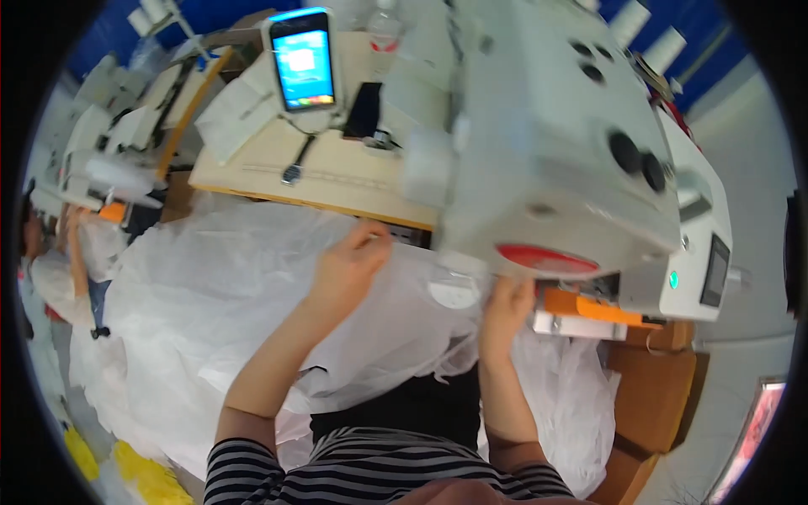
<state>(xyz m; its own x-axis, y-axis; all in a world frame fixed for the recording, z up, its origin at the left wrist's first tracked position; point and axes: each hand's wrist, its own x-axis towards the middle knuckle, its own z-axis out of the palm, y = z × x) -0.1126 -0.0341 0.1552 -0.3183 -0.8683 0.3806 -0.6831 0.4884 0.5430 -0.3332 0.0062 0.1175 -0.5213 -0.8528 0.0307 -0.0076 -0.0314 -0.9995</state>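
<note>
A large mass of sheer white fabric (pixel 210 261) covers my lap and spreads off to the left. Above it, my left hand (pixel 352 265) is closed with the fingers curled together, near the table's front edge. What is pinched there, if anything, does not show. My right hand (pixel 505 316) is closed too, beside the front of a white sewing machine (pixel 547 151). Its fingertips are blurred and partly hidden by the machine. Fabric lies around both hands. Between them, under the machine head, sits a clear round piece (pixel 454 288).
On the pale table (pixel 353 172) stand a lit phone (pixel 303 63) and a bottle (pixel 385 34); a wristwatch (pixel 295 164) and a dark flat item (pixel 364 109) lie nearby. An orange part (pixel 589 307) is right of my right hand, above a cardboard box (pixel 652 387). Another person's arm (pixel 77 252) shows far left.
</note>
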